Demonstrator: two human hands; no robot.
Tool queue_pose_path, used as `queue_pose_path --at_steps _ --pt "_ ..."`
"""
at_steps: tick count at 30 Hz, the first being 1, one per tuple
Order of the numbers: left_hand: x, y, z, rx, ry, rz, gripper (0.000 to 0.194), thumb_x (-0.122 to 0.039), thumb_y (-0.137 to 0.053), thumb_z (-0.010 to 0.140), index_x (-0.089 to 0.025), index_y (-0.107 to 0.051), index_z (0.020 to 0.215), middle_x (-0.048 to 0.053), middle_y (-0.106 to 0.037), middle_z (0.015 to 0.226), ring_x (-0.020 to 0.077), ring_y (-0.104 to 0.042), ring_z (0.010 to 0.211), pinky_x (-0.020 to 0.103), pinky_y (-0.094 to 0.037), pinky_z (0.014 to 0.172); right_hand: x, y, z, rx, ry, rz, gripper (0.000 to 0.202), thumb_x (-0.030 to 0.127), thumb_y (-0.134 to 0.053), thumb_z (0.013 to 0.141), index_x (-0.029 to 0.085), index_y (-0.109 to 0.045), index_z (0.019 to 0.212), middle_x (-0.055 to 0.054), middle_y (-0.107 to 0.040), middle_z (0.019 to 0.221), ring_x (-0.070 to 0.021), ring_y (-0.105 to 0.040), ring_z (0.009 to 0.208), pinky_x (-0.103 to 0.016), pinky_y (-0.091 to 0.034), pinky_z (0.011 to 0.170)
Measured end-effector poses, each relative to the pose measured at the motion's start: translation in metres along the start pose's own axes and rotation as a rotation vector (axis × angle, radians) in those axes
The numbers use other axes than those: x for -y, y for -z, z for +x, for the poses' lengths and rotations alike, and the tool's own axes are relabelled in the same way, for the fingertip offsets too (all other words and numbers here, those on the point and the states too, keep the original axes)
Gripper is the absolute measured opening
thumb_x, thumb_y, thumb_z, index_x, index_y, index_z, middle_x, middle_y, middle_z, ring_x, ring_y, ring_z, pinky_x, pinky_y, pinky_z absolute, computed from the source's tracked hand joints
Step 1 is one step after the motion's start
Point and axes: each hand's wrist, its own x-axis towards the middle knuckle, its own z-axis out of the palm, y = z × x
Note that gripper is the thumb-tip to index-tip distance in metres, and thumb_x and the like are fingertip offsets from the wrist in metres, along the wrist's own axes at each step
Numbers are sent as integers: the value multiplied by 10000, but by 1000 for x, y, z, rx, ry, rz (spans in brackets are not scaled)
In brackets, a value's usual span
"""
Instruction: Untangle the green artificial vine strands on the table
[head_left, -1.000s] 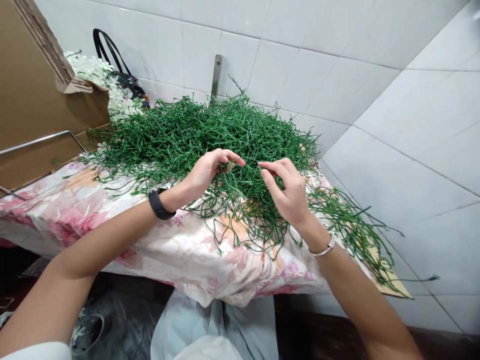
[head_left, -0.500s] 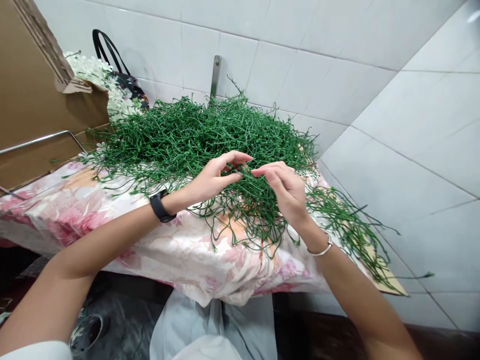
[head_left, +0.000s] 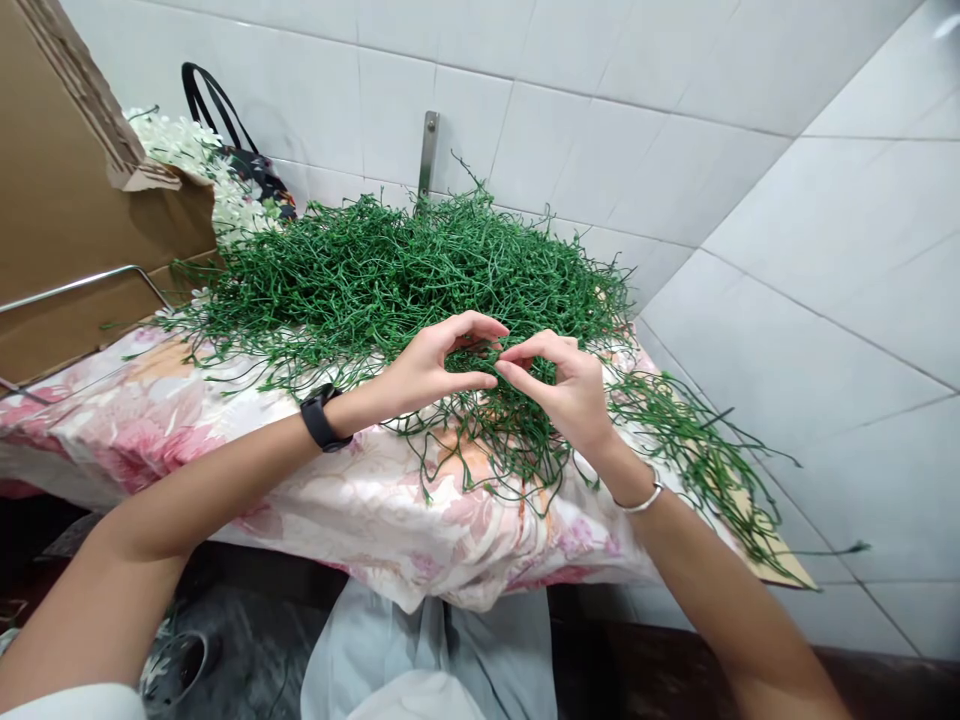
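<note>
Two bare hands met above the front of a heap of green stems [head_left: 405,260], which lay tangled across the cloth-covered bench [head_left: 292,510]. The left hand [head_left: 431,368] was parted in a wide curve, thumb low and fingers arched above it, with green stems visible in the gap. The right hand [head_left: 570,388] was narrow — thumb and forefinger drawn nearly together at the fingertips of the left; whether a stem lay between them could not be told. Black wristband [head_left: 321,418] on the left wrist; silver bangle [head_left: 645,500] on the right

Loose stems trailed below the hands over the floral fabric. A smaller spread of stems [head_left: 686,440] lay to the right, partly over a pale yellow board [head_left: 787,566] whose corner showed at the bench's end. At the rear left, white flowers [head_left: 244,208] stood between brown cardboard [head_left: 82,190] and a dark patterned bag [head_left: 262,180] with black handles; a bent metal rod [head_left: 75,288] crossed in front of the cardboard. Behind the heap — against the white tiled wall [head_left: 600,160] — an upright metal strip [head_left: 428,150] rose from the stems
</note>
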Motion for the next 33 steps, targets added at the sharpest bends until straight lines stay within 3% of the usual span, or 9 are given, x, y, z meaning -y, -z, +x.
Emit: queue_pose_path --at_steps 4,11,16,24,33 --pt "1 -2 -1 -31 15 -19 328 -244 -610 751 -152 -510 1049 76 -551 1029 143 -529 981 277 -439 891 -1 -4 -2 -3 13 -14 95 293 -612 744 208 -613 788 16 -601 701 -128 -545 676 -330 -356 753" --pt "1 -3 0 -85 -15 -62 311 -156 -570 760 -165 -488 1060 68 -524 1041 135 -519 990 277 -438 915 -1 -7 -4 -42 64 -75 187 286 -590 762 241 -585 944 5 -599 772 -142 -530 716 -328 -361 738" --pt "1 -3 0 -95 4 -35 303 -176 -573 753 -164 -491 1044 70 -522 1045 136 -527 965 273 -457 877 -1 -7 -4 -117 150 -131 103 258 -623 736 242 -606 836 1 -608 758 -158 -553 767 -337 -378 732" --pt "-7 3 0 -57 -111 354 139 -244 -564 778 -171 -575 896 40 -606 897 129 -513 830 267 -423 749 -1 -6 -4 -66 251 -16 102 175 -594 741 213 -523 803 -39 -620 888 -159 -569 854 -341 -464 735" --pt "-11 1 -1 -18 -165 466 92 -214 -540 784 -169 -554 863 23 -596 841 119 -463 766 241 -388 684 -1 -4 -2 -103 444 -169 202 118 -580 717 218 -410 677 -37 -602 836 -153 -528 794 -327 -464 664"
